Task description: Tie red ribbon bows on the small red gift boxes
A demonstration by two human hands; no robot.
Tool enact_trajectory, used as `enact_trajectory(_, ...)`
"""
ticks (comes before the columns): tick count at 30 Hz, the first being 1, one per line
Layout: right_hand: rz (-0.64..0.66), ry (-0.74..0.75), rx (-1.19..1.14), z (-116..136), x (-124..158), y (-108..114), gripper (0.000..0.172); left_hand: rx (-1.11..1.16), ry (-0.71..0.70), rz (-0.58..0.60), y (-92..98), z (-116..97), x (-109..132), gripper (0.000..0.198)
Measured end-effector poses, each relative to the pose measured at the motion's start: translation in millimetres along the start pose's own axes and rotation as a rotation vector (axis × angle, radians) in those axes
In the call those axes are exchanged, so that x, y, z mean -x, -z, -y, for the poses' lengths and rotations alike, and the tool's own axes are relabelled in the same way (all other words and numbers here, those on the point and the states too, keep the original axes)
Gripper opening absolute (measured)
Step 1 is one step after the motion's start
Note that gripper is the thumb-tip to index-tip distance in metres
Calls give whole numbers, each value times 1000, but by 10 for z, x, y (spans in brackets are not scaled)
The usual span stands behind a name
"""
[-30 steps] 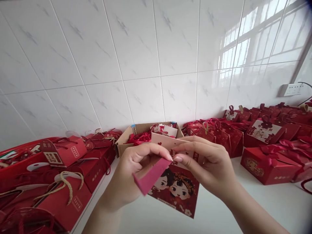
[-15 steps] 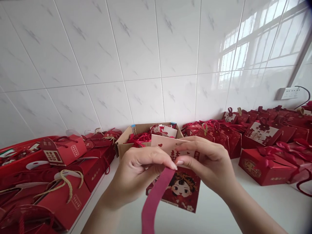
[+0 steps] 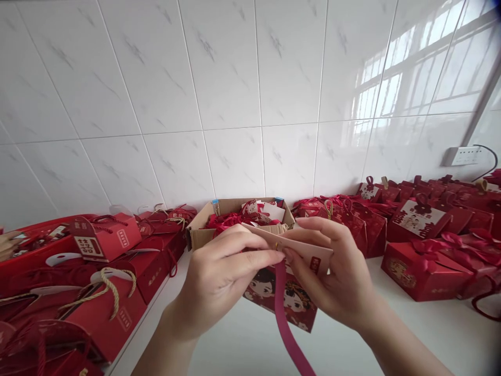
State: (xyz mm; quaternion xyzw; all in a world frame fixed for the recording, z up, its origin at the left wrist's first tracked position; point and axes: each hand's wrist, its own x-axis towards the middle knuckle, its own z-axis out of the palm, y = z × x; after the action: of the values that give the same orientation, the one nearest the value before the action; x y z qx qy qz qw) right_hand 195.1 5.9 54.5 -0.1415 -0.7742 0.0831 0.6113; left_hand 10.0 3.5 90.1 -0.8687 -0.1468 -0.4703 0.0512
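In the middle of the head view is a red and white paper gift box point(image 3: 301, 305), printed with cartoon faces and a small red label. A plum-coloured ribbon point(image 3: 282, 318) hangs from its upper part and trails down to the right. My left hand point(image 3: 225, 277) is closed, thumb and forefinger pinching the ribbon's upper end against the box. My right hand point(image 3: 338, 277) grips the box's right side, its thumb close to the left fingertips and its other fingers behind the pale panel. Where the ribbon meets the box is partly hidden by my fingertips.
An open cardboard carton point(image 3: 201, 235) with red packets stands behind my hands. Red handled boxes point(image 3: 105, 237) crowd the left, ribboned boxes point(image 3: 426, 269) the right. Another person's hand point(image 3: 8, 245) reaches into a red basin point(image 3: 29, 256) at far left. A socket strip point(image 3: 464, 155) is on the wall.
The box has tipped, its pale panel now foreshortened. The ribbon's loose end has swung from lower left to lower right. Another person's hand has appeared at the far left.
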Motion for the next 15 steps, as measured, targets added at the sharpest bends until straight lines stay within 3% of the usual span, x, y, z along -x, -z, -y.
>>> enact_trajectory(10,-18,64,141,-50,12,-35,47,-52,8,1,29,18,-9,33)
enact_trajectory(15,-8,25,168,-64,37,-13,38,-300,33,-97,33,10,-13,26)
